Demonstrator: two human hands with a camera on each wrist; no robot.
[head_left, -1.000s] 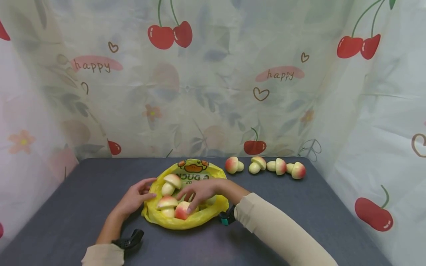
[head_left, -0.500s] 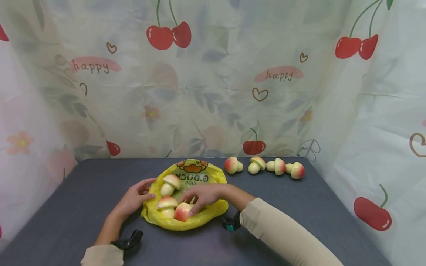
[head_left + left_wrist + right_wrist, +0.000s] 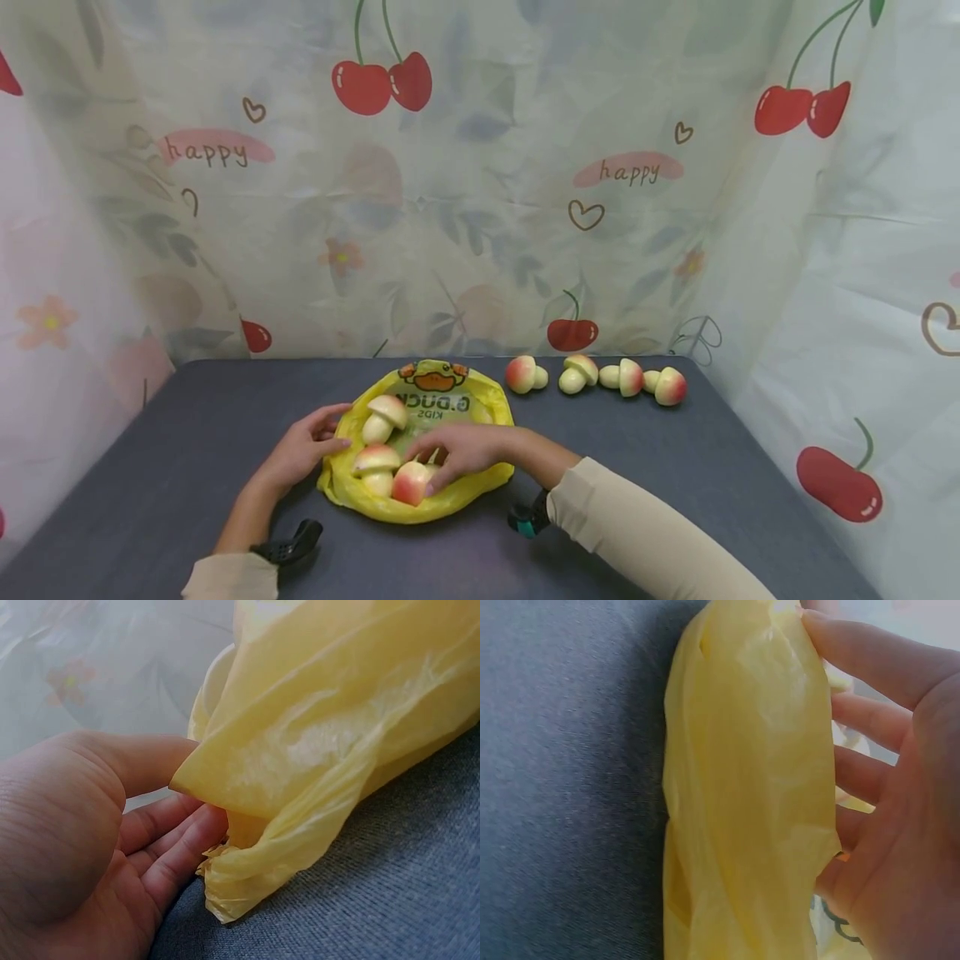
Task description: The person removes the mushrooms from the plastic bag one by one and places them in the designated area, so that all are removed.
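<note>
A yellow plastic bag (image 3: 450, 502) with a duck print lies with its mouth spread wide. My left hand (image 3: 300, 450) holds its left rim, thumb over the edge and fingers below, as the left wrist view shows. My right hand (image 3: 468, 448) reaches into the bag and grips a mushroom (image 3: 410, 483) with a red-and-cream cap, thumb at the near side and fingers beyond. Two more mushrooms lie inside: one mushroom (image 3: 377, 458) beside the gripped one, another mushroom (image 3: 386, 412) farther back. In the right wrist view the bag wall (image 3: 750, 780) hides the fingertips.
Several mushrooms (image 3: 622, 377) lie in a row at the back right of the dark grey table (image 3: 150, 483). A printed curtain (image 3: 465, 208) stands behind the table and along both sides.
My right hand has come slightly toward me and right, its fingers settling around the red-capped mushroom, which shifted a little nearer. My left hand stays at the rim.
</note>
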